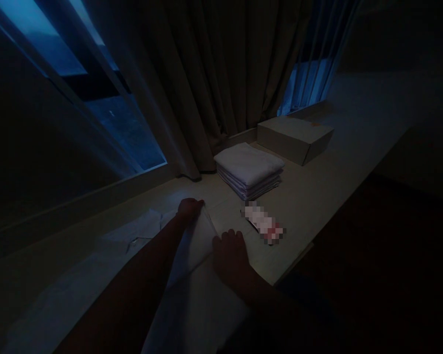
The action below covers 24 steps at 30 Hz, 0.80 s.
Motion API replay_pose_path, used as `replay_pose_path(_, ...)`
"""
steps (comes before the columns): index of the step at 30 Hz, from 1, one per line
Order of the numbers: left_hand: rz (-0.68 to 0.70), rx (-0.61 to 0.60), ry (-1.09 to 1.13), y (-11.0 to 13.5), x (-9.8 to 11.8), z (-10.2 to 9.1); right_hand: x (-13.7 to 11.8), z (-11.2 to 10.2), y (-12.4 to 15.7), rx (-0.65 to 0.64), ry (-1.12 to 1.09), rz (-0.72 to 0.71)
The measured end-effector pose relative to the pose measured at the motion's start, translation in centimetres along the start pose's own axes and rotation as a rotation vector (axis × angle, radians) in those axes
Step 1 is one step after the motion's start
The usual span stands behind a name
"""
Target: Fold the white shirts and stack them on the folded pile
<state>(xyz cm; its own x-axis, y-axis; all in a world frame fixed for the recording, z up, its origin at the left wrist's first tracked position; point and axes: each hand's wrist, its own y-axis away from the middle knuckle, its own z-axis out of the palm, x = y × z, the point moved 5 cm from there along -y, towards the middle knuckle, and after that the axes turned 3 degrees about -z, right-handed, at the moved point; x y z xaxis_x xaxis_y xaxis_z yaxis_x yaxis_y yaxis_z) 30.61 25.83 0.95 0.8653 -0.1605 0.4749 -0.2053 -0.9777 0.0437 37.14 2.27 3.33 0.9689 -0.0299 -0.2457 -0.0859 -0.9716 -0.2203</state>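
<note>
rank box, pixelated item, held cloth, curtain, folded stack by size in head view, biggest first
1. Curtain
2. Held cloth, though nearness may enlarge it
3. Box and folded stack: too alike to rank
4. Pixelated item

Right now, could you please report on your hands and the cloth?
Left hand pinching white cloth. Right hand gripping its edge. Folded stack ahead; pixelated item nearby, clear of cloth.

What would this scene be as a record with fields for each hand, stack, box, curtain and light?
Left hand: grips the white cloth's edge
Right hand: grips the same cloth, nearer the counter's front
Folded stack: white, beyond both hands
Box: beside the stack, farther along the counter
Curtain: hanging at the window
Light: dim
</note>
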Motion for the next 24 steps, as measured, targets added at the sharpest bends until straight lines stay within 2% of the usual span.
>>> replay_pose_path(3, -0.013, 0.010, 0.087, -0.2, -0.2, -0.4, 0.3, -0.9, -0.1, 0.031, -0.012, 0.032)
replay_pose_path(6, 0.057, 0.070, 0.146, 0.5, 0.2, -2.2, -0.4, -1.8, 0.0, 0.086, -0.065, -0.059)
replay_pose_path(9, 0.187, 0.106, 0.141, 3.4, 0.2, -4.2, -1.5, -1.4, 0.6, 0.136, -0.090, -0.214)
replay_pose_path(11, 0.287, 0.071, 0.115, 6.6, -0.4, -4.6, -1.9, -0.2, 1.1, 0.111, -0.079, -0.239)
replay_pose_path(15, 0.475, -0.118, -0.082, 12.8, -3.2, -2.9, -1.7, 2.2, 2.0, 0.008, -0.043, -0.161)
replay_pose_path(18, 0.527, -0.156, -0.301, 14.6, -4.7, -1.6, -1.7, 2.3, 2.5, 0.009, -0.026, -0.138)
replay_pose_path(21, 0.539, -0.095, -0.376, 14.9, -4.6, -1.6, -1.9, 1.7, 2.8, 0.019, -0.004, -0.139)
replay_pose_path(24, 0.472, 0.062, -0.399, 16.3, -4.8, -3.5, -1.9, 1.0, 2.5, 0.038, 0.003, -0.141)
